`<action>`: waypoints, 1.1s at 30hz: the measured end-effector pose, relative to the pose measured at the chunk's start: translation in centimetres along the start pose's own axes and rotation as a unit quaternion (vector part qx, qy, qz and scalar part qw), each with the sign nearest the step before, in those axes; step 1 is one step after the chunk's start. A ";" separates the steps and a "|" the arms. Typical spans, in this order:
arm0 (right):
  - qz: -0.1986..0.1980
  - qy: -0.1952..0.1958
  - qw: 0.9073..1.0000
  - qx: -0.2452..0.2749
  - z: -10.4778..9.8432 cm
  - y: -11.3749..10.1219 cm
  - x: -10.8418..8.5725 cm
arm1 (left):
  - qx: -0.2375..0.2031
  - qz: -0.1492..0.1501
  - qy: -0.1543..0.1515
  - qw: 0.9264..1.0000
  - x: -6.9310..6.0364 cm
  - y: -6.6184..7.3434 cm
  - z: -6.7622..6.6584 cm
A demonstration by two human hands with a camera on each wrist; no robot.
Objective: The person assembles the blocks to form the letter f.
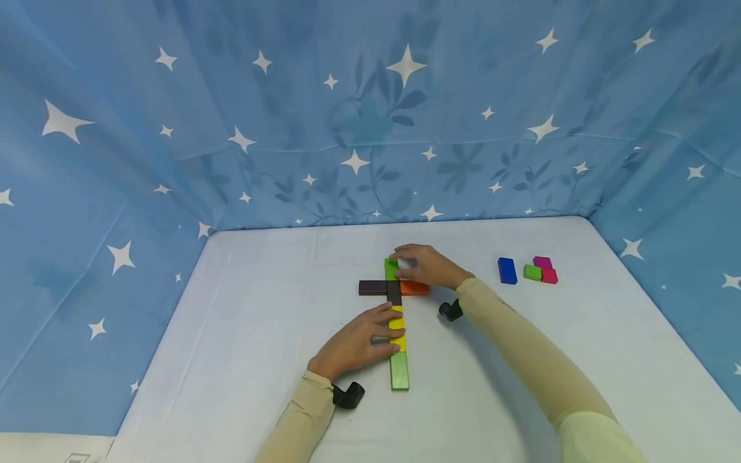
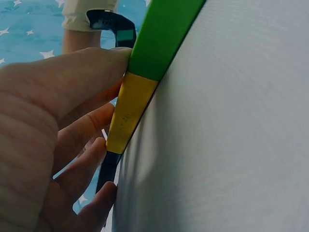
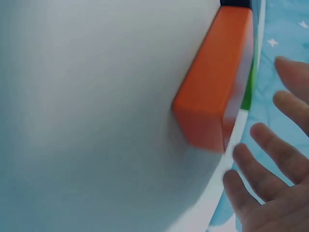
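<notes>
Blocks lie in a cross on the white table. Its column has a green block [image 1: 391, 269] at the far end, a dark block [image 1: 394, 293], yellow [image 1: 397, 342] and a light green block [image 1: 399, 373] nearest. A dark block [image 1: 372, 287] forms the left arm, an orange block [image 1: 415, 289] the right one. My left hand [image 1: 356, 341] rests its fingertips along the yellow part; in the left wrist view its thumb is at the green block [image 2: 161, 38]. Over the far green block and the orange one, my right hand [image 1: 431, 265] is held with fingers spread; contact is unclear.
To the right on the table [image 1: 579, 360] lie a blue block [image 1: 507, 271], a small green block [image 1: 532, 272], a magenta block [image 1: 543, 262] and a red one [image 1: 548, 276]. Behind the table hangs a blue curtain [image 1: 301, 116] with white stars.
</notes>
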State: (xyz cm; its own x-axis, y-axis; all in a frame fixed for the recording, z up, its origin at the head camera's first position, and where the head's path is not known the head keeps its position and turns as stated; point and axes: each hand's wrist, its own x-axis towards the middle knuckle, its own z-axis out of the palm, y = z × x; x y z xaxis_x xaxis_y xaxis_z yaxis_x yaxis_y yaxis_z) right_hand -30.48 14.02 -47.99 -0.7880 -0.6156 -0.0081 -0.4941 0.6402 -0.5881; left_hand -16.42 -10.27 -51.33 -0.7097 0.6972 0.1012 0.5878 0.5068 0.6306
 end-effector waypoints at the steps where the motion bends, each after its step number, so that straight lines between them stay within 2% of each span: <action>1: 0.006 0.005 1.000 0.000 -0.1 0.1 -0.2 | 0.000 -0.002 0.000 1.000 0.0 0.0 0.0; 10: 0.062 0.031 0.998 -0.001 -1.7 1.0 -2.6 | -0.008 -0.026 0.001 1.000 -0.2 0.2 -0.2; 17: 0.083 0.044 0.995 -0.015 -2.7 2.3 -4.7 | -0.004 -0.014 0.005 1.000 -0.3 0.0 -0.2; 21: 0.096 0.052 0.994 -0.017 -3.6 3.0 -5.8 | -0.001 -0.017 0.001 1.000 -0.3 -0.1 -0.2; 33: 0.127 0.067 0.990 0.007 -6.4 5.7 -10.8 | -0.018 -0.014 0.004 1.000 -0.2 0.2 -0.1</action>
State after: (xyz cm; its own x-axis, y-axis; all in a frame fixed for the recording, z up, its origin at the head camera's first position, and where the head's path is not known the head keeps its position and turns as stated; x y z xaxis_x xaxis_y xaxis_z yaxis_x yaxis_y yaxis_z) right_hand -27.17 27.23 -46.14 -0.9281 -0.3689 -0.0506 -0.2694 0.7590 -0.5927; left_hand -16.22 -10.38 -51.14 -0.7284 0.6793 0.0893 0.5534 0.5065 0.6612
